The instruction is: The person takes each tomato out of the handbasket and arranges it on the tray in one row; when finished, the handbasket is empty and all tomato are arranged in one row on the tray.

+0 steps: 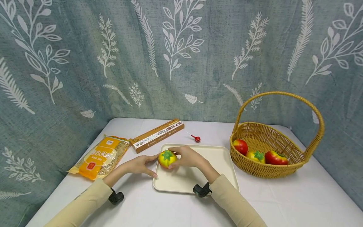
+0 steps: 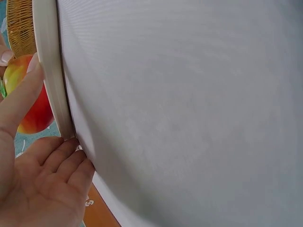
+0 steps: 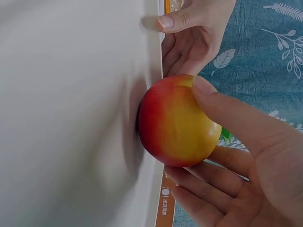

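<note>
A red and yellow fruit [image 1: 168, 159] with a green leafy top, persimmon-like, is at the left end of the cream tray [image 1: 198, 186]. My right hand [image 1: 188, 156] holds it from the right, the thumb on the near side and the fingers behind it. In the right wrist view the fruit [image 3: 177, 123] sits close over the tray surface between thumb and fingers. My left hand [image 1: 139, 165] is spread at the tray's left edge. Its thumb reaches the rim [image 2: 49, 71], and its fingertips come up beside the tray's corner in the left wrist view.
A wicker basket [image 1: 272, 171] with a tall handle holds several similar fruits at right. Behind the tray lie a brown pasta box [image 1: 158, 136] and a red lollipop [image 1: 197, 139]. An orange grain bag [image 1: 99, 157] lies at left, near my left forearm. A patterned curtain [image 1: 181, 63] hangs behind.
</note>
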`<state>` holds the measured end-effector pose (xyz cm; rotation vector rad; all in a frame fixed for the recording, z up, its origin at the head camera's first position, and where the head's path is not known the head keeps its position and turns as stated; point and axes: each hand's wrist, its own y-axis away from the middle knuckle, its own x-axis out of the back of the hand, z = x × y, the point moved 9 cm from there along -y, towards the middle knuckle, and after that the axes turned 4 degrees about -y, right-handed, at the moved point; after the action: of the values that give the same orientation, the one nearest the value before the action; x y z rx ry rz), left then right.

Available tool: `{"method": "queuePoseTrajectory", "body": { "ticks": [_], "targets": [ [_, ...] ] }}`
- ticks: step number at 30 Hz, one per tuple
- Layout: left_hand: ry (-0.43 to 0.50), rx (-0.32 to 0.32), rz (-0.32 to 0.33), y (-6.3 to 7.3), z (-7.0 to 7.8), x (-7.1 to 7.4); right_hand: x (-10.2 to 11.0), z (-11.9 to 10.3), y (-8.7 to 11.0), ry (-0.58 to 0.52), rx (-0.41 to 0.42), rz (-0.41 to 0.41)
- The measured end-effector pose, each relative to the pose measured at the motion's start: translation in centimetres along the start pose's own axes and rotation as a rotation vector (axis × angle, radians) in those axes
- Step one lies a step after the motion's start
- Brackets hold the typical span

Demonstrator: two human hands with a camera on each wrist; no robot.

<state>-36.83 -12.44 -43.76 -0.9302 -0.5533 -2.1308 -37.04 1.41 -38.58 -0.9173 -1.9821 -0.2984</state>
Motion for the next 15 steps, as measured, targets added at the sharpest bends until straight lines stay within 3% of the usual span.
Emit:
{"method": "queuePoseTrajectory", "body": {
  "ticks": [15],
  "targets": [
    [0.001, 0.035, 0.005, -0.13, -0.45, 0.01, 0.94, 0.44, 0.63, -0.066, -0.049, 0.013]
  ]
}}
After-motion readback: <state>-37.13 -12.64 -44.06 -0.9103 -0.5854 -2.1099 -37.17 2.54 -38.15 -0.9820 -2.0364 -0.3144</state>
